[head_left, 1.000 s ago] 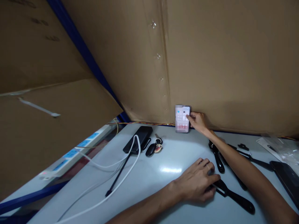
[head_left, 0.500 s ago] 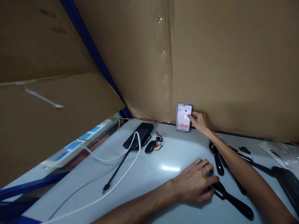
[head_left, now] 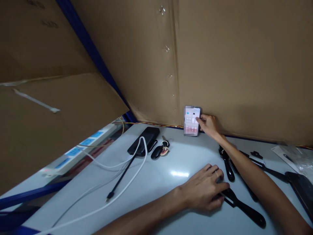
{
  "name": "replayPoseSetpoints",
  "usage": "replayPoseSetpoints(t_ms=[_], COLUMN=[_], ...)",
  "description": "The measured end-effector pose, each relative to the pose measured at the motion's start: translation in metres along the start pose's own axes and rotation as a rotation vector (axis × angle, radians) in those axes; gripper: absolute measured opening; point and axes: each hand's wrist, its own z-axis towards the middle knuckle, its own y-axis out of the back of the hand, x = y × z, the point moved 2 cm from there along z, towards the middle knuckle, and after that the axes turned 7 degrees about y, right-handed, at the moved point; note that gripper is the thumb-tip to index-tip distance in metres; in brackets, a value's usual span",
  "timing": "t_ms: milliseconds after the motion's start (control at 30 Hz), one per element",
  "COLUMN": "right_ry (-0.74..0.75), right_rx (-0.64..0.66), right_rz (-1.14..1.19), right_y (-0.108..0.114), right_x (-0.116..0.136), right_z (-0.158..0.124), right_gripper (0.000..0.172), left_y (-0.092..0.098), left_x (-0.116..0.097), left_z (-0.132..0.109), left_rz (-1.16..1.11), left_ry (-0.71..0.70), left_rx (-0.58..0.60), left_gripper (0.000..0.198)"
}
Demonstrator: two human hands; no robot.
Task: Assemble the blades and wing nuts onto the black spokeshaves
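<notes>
My right hand [head_left: 207, 125] reaches to the back of the table and grips the right edge of a smartphone [head_left: 192, 125]. Its thumb lies over the lit screen, while the other fingers are partly hidden. The phone stands upright against the cardboard wall. Nearer to me, my left hand [head_left: 205, 187] rests on the table, its fingers curled over one end of a black-handled tool [head_left: 246, 210]. The tool's slotted neck and rounded handle stick out to the right; the gripped end is hidden, so its kind cannot be told.
A black power bank [head_left: 146, 140] with a white cable [head_left: 127, 196] lies left of some keys [head_left: 164, 148]. More black-handled tools [head_left: 228, 168] lie under and beside my right forearm. Clear plastic packaging [head_left: 300, 160] is at far right, a power strip [head_left: 80, 147] at left.
The view has shifted slightly. Both hands keep their places, the right at the phone and the left on the black-handled tool.
</notes>
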Motion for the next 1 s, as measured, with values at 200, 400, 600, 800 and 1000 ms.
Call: replayPoseSetpoints(t_ms=[200, 400, 600, 800, 1000], right_ry=[0.0, 0.005, 0.009, 0.003, 0.004], right_rx=[-0.005, -0.011, -0.014, -0.013, -0.015], right_rz=[-0.017, -0.026, -0.03, -0.034, -0.031], right_y=[0.001, 0.0015, 0.0023, 0.0022, 0.0006], right_x=[0.0018, 0.003, 0.004, 0.004, 0.0022], right_z=[0.0, 0.0003, -0.0001, -0.0003, 0.0003], right_gripper=[0.026, 0.026, 0.026, 0.026, 0.025], left_y=[-0.0013, -0.002, -0.0017, -0.0024, -0.0035], left_x=[0.0006, 0.0013, 0.0015, 0.0014, 0.0012], left_z=[0.0002, -0.0007, 0.0002, -0.0011, -0.0005], left_rz=[-0.005, -0.021, -0.015, -0.018, -0.022], left_ry=[0.005, -0.001, 0.0, -0.001, 0.0], left_rx=[-0.003, -0.002, 0.02, 0.006, 0.004], left_gripper=[0.031, 0.03, 0.032, 0.032, 0.033])
